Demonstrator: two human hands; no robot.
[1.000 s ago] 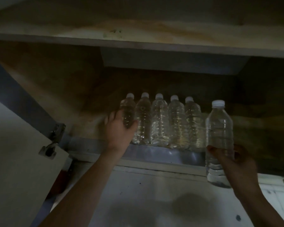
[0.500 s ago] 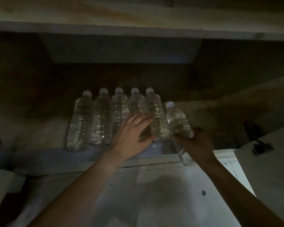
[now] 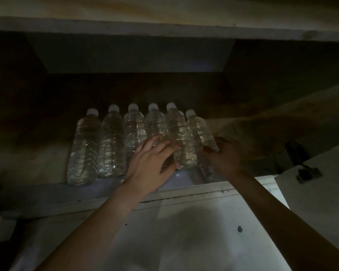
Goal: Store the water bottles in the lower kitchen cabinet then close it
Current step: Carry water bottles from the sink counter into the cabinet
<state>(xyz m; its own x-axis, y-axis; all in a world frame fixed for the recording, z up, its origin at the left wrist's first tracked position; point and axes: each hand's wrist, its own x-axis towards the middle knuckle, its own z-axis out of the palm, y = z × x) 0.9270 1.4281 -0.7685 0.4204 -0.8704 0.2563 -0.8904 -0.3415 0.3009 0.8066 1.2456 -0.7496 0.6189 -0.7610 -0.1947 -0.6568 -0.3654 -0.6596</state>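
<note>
Several clear water bottles with white caps stand in a row (image 3: 110,143) on the floor of the dark lower cabinet (image 3: 37,194), close to its front sill. My right hand (image 3: 223,159) grips the lower half of the rightmost bottle (image 3: 199,128), which stands against the end of the row. My left hand (image 3: 151,163) lies flat with fingers spread against the fronts of the two bottles beside it, and covers their lower parts. The cabinet is open.
The open right cabinet door (image 3: 317,194) with its dark hinge (image 3: 305,173) juts out at the right. A white tiled floor (image 3: 164,235) lies in front of the sill. The cabinet's right half is bare and dark. A shelf edge (image 3: 164,28) runs overhead.
My right hand has carried the last bottle from in front of the sill into the cabinet, up against the row's right end. My left hand slid from the leftmost bottle to the right ones.
</note>
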